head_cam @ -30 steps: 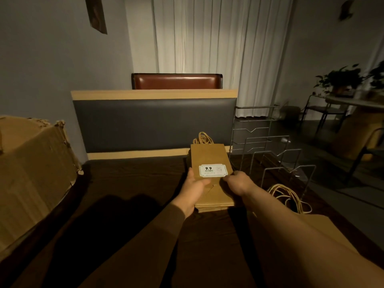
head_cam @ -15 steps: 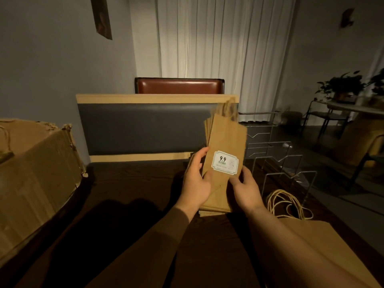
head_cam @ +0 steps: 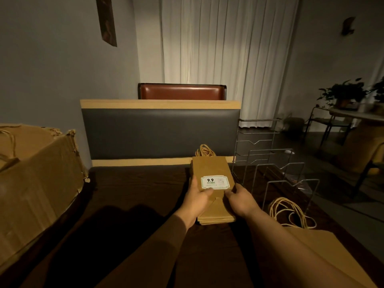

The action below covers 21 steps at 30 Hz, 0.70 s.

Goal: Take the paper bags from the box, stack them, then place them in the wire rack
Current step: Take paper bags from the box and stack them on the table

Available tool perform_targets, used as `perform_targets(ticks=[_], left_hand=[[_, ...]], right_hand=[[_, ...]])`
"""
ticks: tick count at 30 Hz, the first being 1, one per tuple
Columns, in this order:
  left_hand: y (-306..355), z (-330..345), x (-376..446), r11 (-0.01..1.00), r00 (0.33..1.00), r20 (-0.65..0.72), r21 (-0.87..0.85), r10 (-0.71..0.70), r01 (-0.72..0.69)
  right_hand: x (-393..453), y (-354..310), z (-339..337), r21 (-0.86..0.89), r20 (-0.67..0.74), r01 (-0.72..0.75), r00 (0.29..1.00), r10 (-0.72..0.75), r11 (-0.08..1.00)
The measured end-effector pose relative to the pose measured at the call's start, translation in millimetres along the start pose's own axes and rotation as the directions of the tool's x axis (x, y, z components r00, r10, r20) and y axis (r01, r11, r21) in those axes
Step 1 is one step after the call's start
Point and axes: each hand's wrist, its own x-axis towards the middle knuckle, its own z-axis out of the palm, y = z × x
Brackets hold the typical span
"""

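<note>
Bag stack (head_cam: 211,185) back flat on table (head_cam: 135,190) – upright before, left hand (head_cam: 197,201), right hand (head_cam: 241,199) gripping its sides

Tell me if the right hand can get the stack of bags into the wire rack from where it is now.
Probably yes. The right hand already holds the stack of bags on its right side, and the wire rack stands just to the right with its slots open at the top. Nothing lies between them on the table.

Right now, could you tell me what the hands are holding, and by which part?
Both hands hold the stack of paper bags at its near half: left hand on the left edge, right hand on the right edge.
</note>
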Motion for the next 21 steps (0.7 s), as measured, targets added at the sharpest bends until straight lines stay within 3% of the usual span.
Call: perform_targets(ticks=[8,12,17,21], left_hand=[[5.9,-12.1,-3.6,0.954,0.994,-0.020,-0.286,-0.106,0.095],[14.5,-18.7,-35.3,0.939,0.996,0.031,-0.331,-0.089,0.094],[-1.2,-9.5,-63.7,0.970,0.990,0.086,-0.208,-0.113,0.129],[-4.8,-7.8,-62.2,0.994,0.987,0.161,0.109,-0.012,-0.006]], right_hand=[[-13.4,-11.2,-8.9,-0.027,-0.042,-0.008,0.999,0.007,1.000],[-30.6,-20.0,-18.7,0.077,0.006,-0.044,0.999,0.044,0.996],[-50.9,-14.3,-15.8,0.305,0.110,-0.173,0.983,0.146,0.936],[-42.4,-11.2,-19.3,0.296,0.108,-0.175,0.983,0.150,0.939]])
